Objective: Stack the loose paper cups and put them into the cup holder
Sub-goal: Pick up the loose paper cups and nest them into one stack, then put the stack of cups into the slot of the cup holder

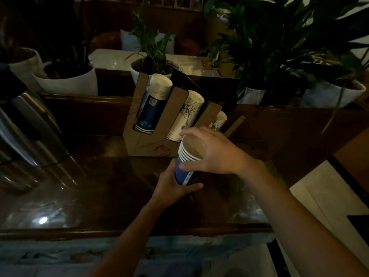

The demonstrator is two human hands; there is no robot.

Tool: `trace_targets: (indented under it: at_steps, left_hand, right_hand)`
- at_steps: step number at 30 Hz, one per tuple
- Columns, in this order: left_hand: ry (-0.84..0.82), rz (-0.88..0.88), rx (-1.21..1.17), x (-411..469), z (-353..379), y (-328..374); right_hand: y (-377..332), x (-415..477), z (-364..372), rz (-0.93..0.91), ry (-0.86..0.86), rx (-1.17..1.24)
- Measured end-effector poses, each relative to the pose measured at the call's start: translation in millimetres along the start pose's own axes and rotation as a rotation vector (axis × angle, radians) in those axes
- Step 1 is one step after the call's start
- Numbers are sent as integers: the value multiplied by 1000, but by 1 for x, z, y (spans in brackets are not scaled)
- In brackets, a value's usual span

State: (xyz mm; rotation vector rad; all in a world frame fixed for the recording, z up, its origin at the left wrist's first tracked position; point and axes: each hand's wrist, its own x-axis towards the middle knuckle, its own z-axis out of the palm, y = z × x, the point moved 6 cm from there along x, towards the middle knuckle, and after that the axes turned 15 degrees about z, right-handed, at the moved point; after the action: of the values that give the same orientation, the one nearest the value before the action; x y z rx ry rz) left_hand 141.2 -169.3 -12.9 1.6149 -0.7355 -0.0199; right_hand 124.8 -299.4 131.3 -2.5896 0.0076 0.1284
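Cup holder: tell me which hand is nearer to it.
Right. The right hand grips the rim of the blue cup stack just in front of the cup holder; the left hand holds the stack's base, farther back.

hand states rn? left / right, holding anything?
Left hand: closed around the lower part of the blue paper cup stack.
Right hand: closed on the same stack near its rims.

The desk (99, 186) is dark wood with a glossy, reflective top. The cup holder (143, 144) looks like matt brown cardboard. The held stack of cups (186, 166) is paper, blue outside and matt pale inside. At left, a metal urn (34, 126) has a brushed sheen.
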Motion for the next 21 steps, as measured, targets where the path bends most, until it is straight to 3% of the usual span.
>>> trace_targets:
  at_steps: [8,12,18,21]
  left_hand:
    - [25,5,-92,-2,-76,10]
    - [73,-91,-164,-7,-108,5]
    - [212,-219,-343,-19,-144,-14]
    - [302,-215,-414,-18,-161,-18]
  right_hand:
    - [27,4,15,123,62,689]
    - [34,9,48,227,81,946]
    - [30,20,94,321,12,1223]
    - [21,24,109,306,-90,1170]
